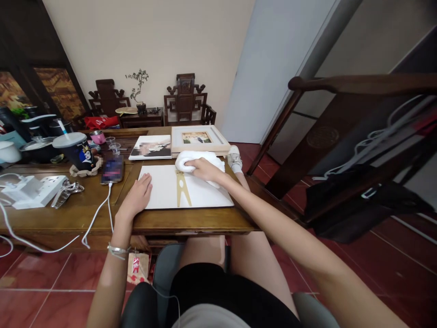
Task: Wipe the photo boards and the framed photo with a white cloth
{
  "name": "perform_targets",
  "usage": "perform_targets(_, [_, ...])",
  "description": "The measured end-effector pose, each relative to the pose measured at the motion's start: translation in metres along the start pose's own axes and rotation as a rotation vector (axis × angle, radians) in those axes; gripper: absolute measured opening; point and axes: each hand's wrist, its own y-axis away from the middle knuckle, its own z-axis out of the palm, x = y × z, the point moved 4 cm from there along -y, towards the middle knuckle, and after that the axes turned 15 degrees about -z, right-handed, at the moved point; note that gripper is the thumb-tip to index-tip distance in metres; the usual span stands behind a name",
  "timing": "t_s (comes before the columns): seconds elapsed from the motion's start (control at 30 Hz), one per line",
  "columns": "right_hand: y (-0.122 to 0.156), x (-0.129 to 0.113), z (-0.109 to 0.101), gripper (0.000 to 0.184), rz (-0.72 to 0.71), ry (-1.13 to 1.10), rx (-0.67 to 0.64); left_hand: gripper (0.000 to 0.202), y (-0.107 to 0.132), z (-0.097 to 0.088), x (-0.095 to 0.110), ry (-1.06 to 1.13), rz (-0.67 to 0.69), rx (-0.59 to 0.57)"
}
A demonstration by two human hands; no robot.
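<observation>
A flat white album (201, 191) with a gold mark lies on the wooden table (85, 214) in front of me. My left hand (138, 196) rests flat on its left edge, fingers stretched out. My right hand (205, 169) presses a bunched white cloth (191, 158) onto the album's far edge, fingers curled over the cloth. Behind the cloth stands a pale wooden picture frame (200, 140) and beside it a photo book (152, 147).
A phone (112, 169) with a white cable, a lidded printed cup (78, 150), a white power strip (34, 190), small cups and kettles fill the table's left. Carved dark chairs (186, 102) stand at the wall. A dark wooden chair with a black bag (348, 200) stands at right.
</observation>
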Motion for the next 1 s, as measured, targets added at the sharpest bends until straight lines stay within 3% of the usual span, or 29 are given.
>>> perform_targets(0.2, [0.019,-0.024,0.004,0.056,-0.031,-0.014,-0.006,0.053,0.0,0.001,0.0,-0.013,-0.001,-0.003])
perform_targets(0.37, [0.048,-0.056,0.003,0.061,-0.114,0.001,-0.126,0.051,0.001,0.0,0.001,-0.011,-0.007,-0.002])
perform_targets(0.67, [0.108,-0.119,-0.018,0.057,-0.166,-0.034,-0.251,0.048,0.002,0.0,0.003,-0.009,0.017,0.008])
perform_targets(0.83, [0.115,-0.123,-0.021,0.056,-0.188,-0.075,-0.301,0.048,0.002,-0.001,0.004,-0.021,0.008,-0.001])
perform_targets(1.0, [0.088,-0.099,-0.018,0.054,-0.21,-0.05,-0.205,0.05,0.002,-0.002,0.004,-0.014,0.011,-0.009])
